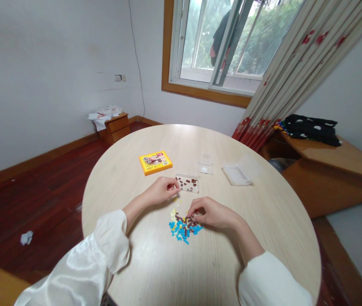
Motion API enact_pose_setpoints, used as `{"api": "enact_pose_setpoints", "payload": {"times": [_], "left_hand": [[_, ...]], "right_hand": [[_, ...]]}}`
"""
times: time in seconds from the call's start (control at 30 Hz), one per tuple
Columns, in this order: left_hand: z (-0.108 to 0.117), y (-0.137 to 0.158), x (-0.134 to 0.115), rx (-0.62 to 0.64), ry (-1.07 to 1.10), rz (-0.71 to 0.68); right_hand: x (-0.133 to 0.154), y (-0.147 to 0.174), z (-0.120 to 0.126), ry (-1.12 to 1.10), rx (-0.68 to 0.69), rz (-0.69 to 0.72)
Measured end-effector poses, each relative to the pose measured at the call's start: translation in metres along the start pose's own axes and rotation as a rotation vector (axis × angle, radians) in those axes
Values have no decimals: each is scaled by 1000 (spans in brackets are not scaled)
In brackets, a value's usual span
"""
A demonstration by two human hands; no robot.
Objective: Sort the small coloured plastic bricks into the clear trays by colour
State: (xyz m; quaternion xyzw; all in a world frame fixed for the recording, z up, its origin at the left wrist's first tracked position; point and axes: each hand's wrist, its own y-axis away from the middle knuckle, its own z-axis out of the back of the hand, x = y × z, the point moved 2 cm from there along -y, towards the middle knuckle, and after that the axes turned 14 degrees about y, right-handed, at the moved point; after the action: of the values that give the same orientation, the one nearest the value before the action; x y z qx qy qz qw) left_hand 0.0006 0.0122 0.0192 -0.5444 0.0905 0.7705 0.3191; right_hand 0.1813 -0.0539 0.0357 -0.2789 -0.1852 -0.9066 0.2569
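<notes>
My left hand [163, 190] is closed, its fingertips at the left edge of a clear plastic tray [196, 189] that holds small brown building bricks [188, 182]. Whether those fingers grip the tray edge or a tiny piece cannot be seen. Just to the right of the middle, my right hand [212, 212] pinches a small brown brick over a loose pile. Blue bricks [178, 231] make up the near side of that pile. Brown bricks are mixed in at its centre, and pale yellow bricks [173, 214] lie on its far left side.
A yellow box [155, 162] lies flat beyond my left hand. Behind the tray are a small clear plastic piece [205, 168] and an open clear case [236, 174]. All stand on a round wooden table [155, 272]. A wooden cabinet [334, 170] is at the right.
</notes>
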Motion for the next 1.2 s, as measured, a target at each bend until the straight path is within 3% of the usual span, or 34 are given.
{"api": "enact_pose_setpoints", "payload": {"times": [0.23, 0.73, 0.9, 1.07, 1.2], "left_hand": [[0, 0, 1, -3, -8, 6], [0, 0, 0, -3, -22, 9], [0, -1, 2, -5, -27, 12], [0, 0, 4, -6, -28, 11], [1, 0, 0, 16, -22, 11]], "right_hand": [[2, -1, -4, 73, -61, -61], [8, -1, -2, 287, -118, -57], [9, 1, 0, 182, -159, -47], [1, 0, 6, -43, -355, -55], [-15, -8, 10, -117, -734, -110]]}}
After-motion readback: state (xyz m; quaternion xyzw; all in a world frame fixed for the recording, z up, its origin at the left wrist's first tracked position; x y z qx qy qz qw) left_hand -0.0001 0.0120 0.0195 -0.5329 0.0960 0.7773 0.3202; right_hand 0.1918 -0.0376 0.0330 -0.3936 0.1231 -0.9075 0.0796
